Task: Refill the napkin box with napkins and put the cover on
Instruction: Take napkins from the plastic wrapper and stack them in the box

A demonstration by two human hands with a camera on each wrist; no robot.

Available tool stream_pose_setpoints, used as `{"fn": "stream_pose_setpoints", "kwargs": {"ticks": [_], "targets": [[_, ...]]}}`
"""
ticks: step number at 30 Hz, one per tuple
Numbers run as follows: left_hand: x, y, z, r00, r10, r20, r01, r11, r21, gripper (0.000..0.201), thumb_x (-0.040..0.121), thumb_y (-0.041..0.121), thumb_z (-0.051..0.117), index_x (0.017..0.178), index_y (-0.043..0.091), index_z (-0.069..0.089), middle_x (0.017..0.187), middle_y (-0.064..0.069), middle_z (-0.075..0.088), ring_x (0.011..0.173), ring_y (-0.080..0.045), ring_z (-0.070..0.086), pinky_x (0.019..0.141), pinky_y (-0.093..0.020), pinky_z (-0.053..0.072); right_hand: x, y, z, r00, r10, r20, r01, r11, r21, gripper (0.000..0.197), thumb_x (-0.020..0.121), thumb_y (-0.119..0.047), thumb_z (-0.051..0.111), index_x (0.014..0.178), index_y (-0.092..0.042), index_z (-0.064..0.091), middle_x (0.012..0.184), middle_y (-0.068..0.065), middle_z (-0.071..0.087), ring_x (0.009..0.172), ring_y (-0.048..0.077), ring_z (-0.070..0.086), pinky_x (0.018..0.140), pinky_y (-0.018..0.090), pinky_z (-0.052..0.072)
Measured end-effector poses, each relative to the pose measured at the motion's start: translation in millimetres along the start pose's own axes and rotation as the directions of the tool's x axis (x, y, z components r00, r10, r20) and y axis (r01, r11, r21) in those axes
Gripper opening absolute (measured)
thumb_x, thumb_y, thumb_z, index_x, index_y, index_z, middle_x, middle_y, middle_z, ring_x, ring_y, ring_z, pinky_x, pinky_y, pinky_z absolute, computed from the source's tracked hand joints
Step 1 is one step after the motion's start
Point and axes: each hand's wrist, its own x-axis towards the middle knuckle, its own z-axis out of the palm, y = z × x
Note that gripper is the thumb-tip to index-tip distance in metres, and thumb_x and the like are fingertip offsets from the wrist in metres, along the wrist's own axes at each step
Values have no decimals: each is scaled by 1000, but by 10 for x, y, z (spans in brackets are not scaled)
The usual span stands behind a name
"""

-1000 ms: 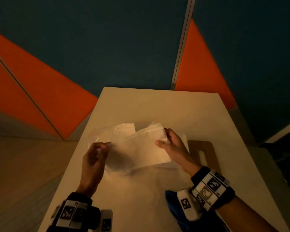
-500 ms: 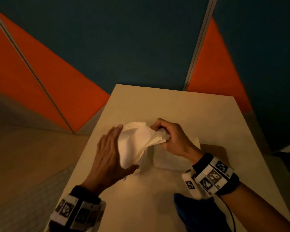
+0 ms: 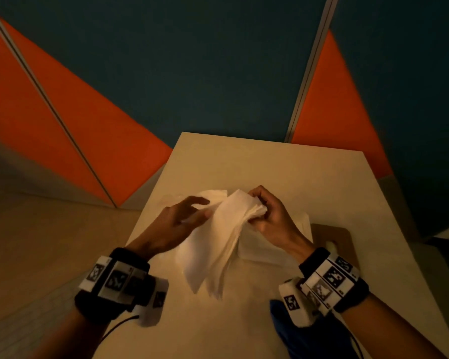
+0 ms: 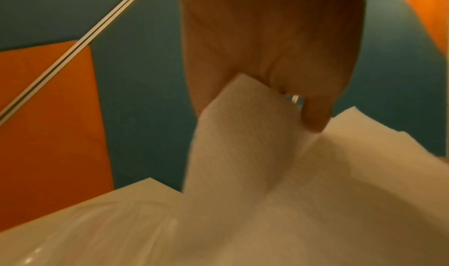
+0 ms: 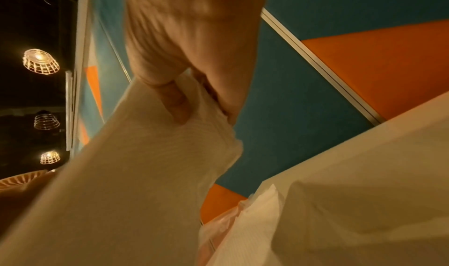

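Both hands [image 3: 218, 218] pinch the napkins [image 3: 218, 244] — best squared into one even stack before lowering into the box [image 3: 275, 244].

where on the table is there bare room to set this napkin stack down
Bare table lies along the far edge, beyond both hands, and near the front between the wrists, below the hanging napkins. The middle is crowded: right hand grips the stack over the white box, left hand touches napkins beside a clear wrapper. The wooden cover fills the right edge.
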Motion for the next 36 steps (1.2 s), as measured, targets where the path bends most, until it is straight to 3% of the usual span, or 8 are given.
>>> {"fn": "stream_pose_setpoints", "kwargs": {"ticks": [3,5,13,19,22,27,32,36], "targets": [[106,-55,-26,1000,21,-17,-16,966,259,28,93,33,48,92,12,67,90,-5,68,74,-9,60,60,-23,39,-82,-39,29,999,32,-1,-32,999,12,69,82,0,66,124,-45,36,129,-21,46,111,-8,52,94,19,49],[157,-117,-32,999,-34,16,29,961,274,35,94,34,48,90,4,65,90,-14,68,80,-23,62,71,-34,44,-143,-69,52,999,12,50,-12,1000,-16,77,87,-1,61,129,-53,24,135,-28,35,118,-14,44,96,11,43],[131,-92,9,999,-34,19,28,967,255,33,87,39,45,90,15,67,92,-7,70,82,-28,63,74,-42,50,-171,-80,8,987,-162,-2,154,940,-303,19,80,-5,62,96,-14,64,99,-5,58,93,-5,54,78,6,41],[137,-57,10,974,43,-221,21,960,280,36,92,28,44,80,-2,59,75,-19,65,68,-38,61,61,-42,47,-245,-153,-84,973,-229,27,220,883,-415,16,71,-25,65,86,-28,58,140,-6,37,135,4,32,107,12,31],[117,-7,-5,950,60,-307,19,968,249,29,96,18,43,75,4,57,65,-5,58,54,-18,57,47,-24,44,-294,-215,-104,962,-269,43,261,862,-434,21,71,-23,68,84,-29,53,143,-8,39,142,11,25,114,19,26],[5,41,27,920,173,-351,-122,979,164,19,96,20,45,83,18,59,61,9,56,46,-10,54,41,-10,37,-361,-245,-150,956,-294,-17,252,845,-473,24,69,-29,65,90,-26,53,121,-6,58,122,8,50,114,32,29],[-239,169,170,901,371,-223,-349,927,133,25,89,36,40,100,30,61,75,28,64,71,19,57,57,1,37,-383,-316,-217,953,-285,-100,220,881,-420,21,72,-8,75,87,-11,60,85,2,66,76,8,58,66,10,44],[-373,250,381,948,309,-76,-309,951,10,44,75,73,41,104,41,50,98,31,62,91,8,61,75,-11,45,-373,-341,-240,948,-290,-130,215,886,-411,17,77,-8,73,88,-12,61,84,-5,64,75,-2,58,65,6,42]]}}
